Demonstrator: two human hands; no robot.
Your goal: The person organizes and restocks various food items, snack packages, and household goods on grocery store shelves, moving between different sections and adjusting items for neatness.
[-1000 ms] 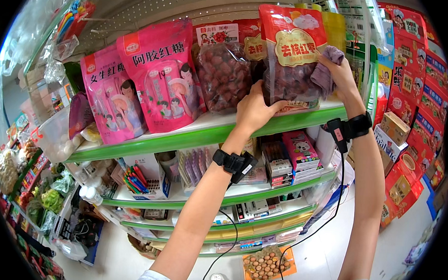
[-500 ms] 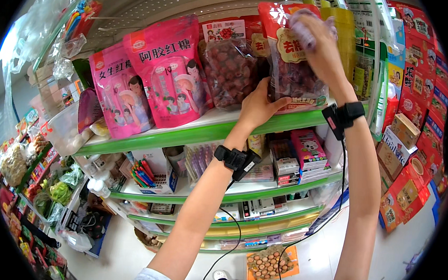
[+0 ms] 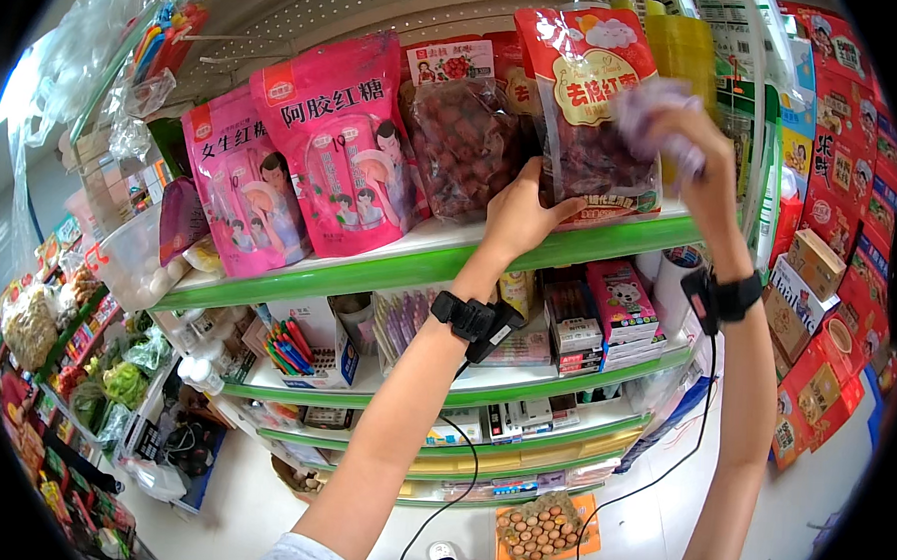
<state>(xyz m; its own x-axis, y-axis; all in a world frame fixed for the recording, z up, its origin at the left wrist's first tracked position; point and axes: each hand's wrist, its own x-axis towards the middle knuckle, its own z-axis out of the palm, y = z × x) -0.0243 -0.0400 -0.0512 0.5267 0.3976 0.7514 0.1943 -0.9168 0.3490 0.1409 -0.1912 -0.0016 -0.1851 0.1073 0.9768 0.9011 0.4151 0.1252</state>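
A red pouch of dried red dates [image 3: 598, 151] with a clear lower window stands upright on the top shelf [image 3: 420, 256]. My left hand [image 3: 522, 219] grips its lower left edge, thumb across the front and fingers hidden behind. My right hand [image 3: 707, 149], slightly blurred, is closed on a crumpled purple cloth [image 3: 658, 117] at the pouch's right edge. Left of my left hand stands a clear bag of dates [image 3: 461, 145]. Farther left are a pink pouch [image 3: 339, 140] and another pink pouch [image 3: 244, 186].
Yellow rolls [image 3: 683, 65] stand behind the red pouch. Lower shelves hold pens [image 3: 290, 345] and small boxes [image 3: 623, 298]. Red cartons [image 3: 839, 157] are stacked at the right. On the floor lies a tray of eggs [image 3: 538, 529]. Black cables hang from both wrist straps.
My right hand has moved right and down with the purple cloth, from the pouch's upper front to its right edge, uncovering the printed top. My left hand keeps its grip.
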